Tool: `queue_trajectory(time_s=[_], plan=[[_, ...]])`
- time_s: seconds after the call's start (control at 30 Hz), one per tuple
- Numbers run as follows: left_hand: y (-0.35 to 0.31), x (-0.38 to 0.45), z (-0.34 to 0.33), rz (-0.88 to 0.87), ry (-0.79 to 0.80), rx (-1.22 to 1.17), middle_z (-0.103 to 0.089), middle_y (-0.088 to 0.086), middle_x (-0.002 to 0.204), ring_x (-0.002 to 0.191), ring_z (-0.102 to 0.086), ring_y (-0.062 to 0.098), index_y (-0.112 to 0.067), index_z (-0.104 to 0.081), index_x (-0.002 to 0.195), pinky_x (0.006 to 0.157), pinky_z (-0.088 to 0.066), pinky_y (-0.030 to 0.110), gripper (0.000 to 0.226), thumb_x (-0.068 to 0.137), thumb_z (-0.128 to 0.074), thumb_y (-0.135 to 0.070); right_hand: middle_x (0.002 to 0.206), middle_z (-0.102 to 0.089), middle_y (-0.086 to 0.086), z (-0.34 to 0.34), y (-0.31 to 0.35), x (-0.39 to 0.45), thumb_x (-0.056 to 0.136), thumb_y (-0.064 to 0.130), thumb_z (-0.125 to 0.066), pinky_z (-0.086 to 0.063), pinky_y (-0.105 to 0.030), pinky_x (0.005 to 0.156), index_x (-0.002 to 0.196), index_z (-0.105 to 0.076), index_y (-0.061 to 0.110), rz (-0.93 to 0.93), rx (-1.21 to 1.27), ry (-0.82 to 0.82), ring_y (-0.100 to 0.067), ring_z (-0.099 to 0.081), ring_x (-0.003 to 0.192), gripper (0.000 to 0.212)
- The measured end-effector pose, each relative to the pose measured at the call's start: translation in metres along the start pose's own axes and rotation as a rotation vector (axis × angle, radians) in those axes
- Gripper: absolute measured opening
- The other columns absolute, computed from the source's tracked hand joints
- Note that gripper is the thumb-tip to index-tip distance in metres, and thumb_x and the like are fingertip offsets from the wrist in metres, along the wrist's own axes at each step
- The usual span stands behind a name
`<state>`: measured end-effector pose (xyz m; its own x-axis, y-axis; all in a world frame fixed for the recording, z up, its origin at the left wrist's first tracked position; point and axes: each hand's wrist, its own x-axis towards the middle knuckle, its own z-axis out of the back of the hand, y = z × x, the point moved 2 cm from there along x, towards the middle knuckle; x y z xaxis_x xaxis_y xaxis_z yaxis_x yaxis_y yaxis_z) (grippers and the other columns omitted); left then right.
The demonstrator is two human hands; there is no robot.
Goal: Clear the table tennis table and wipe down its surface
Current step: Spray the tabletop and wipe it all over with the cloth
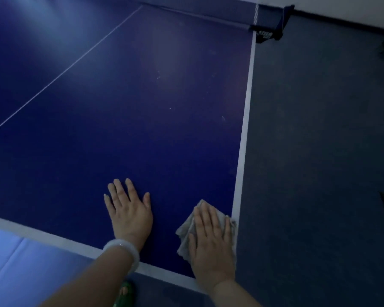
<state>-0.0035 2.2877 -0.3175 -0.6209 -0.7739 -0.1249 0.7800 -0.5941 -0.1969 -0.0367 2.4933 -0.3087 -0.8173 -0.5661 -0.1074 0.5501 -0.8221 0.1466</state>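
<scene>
The dark blue table tennis table (pixel 142 107) with white edge lines fills most of the view. My left hand (pixel 129 212) lies flat on its surface near the front edge, fingers spread, with a pale bracelet on the wrist. My right hand (pixel 211 242) presses flat on a crumpled grey cloth (pixel 185 234) at the table's near right corner, beside the white side line. A few faint pale specks show on the blue surface farther up.
The net (pixel 208 9) crosses the far end, and its dark clamp post (pixel 273 25) sticks out over the right edge. Grey-blue floor (pixel 319 151) lies to the right. A green sandal (pixel 124 293) shows below the front edge. A lighter blue mat (pixel 20 262) is at lower left.
</scene>
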Motion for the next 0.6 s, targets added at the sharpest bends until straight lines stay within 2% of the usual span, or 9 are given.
queue_trajectory(time_s=[0.2, 0.33, 0.4, 0.47, 0.53, 0.6], plan=[[-0.006, -0.006, -0.009, 0.062, -0.040, 0.002, 0.006, 0.014, 0.163, 0.150, 0.011, 0.027, -0.012, 0.001, 0.156, 0.121, 0.007, 0.047, 0.069, 0.099, -0.010, -0.050, 0.162, -0.022, 0.004, 0.004, -0.036, 0.017, 0.096, 0.041, -0.037, -0.016, -0.049, 0.114, 0.152, -0.035, 0.020, 0.335, -0.068, 0.059, -0.014, -0.022, 0.148, 0.060], [-0.008, -0.006, -0.011, 0.067, -0.052, 0.008, 0.004, 0.013, 0.163, 0.150, 0.011, 0.025, -0.014, -0.002, 0.156, 0.121, 0.008, 0.047, 0.069, 0.098, -0.010, -0.052, 0.163, -0.014, 0.008, 0.010, -0.067, 0.070, 0.101, 0.040, -0.029, -0.012, -0.048, 0.116, 0.155, -0.024, 0.023, 0.513, -0.067, 0.089, -0.011, -0.012, 0.150, 0.057], [-0.005, -0.006, -0.012, 0.072, -0.072, 0.011, 0.002, 0.012, 0.163, 0.150, 0.011, 0.024, -0.014, -0.005, 0.156, 0.121, 0.009, 0.045, 0.070, 0.097, -0.008, -0.053, 0.163, -0.011, 0.008, 0.018, -0.084, 0.113, 0.101, 0.040, -0.023, -0.010, -0.048, 0.117, 0.154, -0.017, 0.023, 0.509, -0.062, 0.092, -0.010, -0.010, 0.151, 0.056], [-0.004, -0.005, -0.013, 0.075, -0.092, 0.024, -0.002, 0.012, 0.163, 0.150, 0.008, 0.023, -0.014, -0.009, 0.156, 0.121, 0.009, 0.044, 0.070, 0.097, -0.006, -0.054, 0.161, 0.000, 0.012, 0.026, -0.100, 0.163, 0.100, 0.042, -0.012, 0.000, -0.045, 0.121, 0.154, -0.006, 0.025, 0.463, -0.076, 0.073, -0.008, -0.003, 0.151, 0.056], [-0.004, -0.005, -0.014, 0.069, -0.102, 0.024, -0.007, 0.012, 0.163, 0.151, 0.004, 0.023, -0.014, -0.013, 0.155, 0.122, 0.007, 0.044, 0.070, 0.099, -0.005, -0.054, 0.161, 0.009, 0.015, 0.031, -0.109, 0.208, 0.102, 0.043, -0.008, 0.012, -0.040, 0.121, 0.155, -0.002, 0.027, 0.313, -0.027, 0.107, -0.005, 0.006, 0.150, 0.056], [-0.002, -0.005, -0.014, 0.072, -0.094, 0.014, -0.010, 0.013, 0.162, 0.151, 0.000, 0.023, -0.014, -0.016, 0.154, 0.122, 0.004, 0.044, 0.071, 0.097, -0.006, -0.054, 0.163, 0.011, 0.012, 0.029, -0.104, 0.228, 0.103, 0.043, -0.008, 0.009, -0.043, 0.122, 0.157, -0.001, 0.026, 0.116, -0.005, 0.086, -0.006, 0.011, 0.149, 0.058]])
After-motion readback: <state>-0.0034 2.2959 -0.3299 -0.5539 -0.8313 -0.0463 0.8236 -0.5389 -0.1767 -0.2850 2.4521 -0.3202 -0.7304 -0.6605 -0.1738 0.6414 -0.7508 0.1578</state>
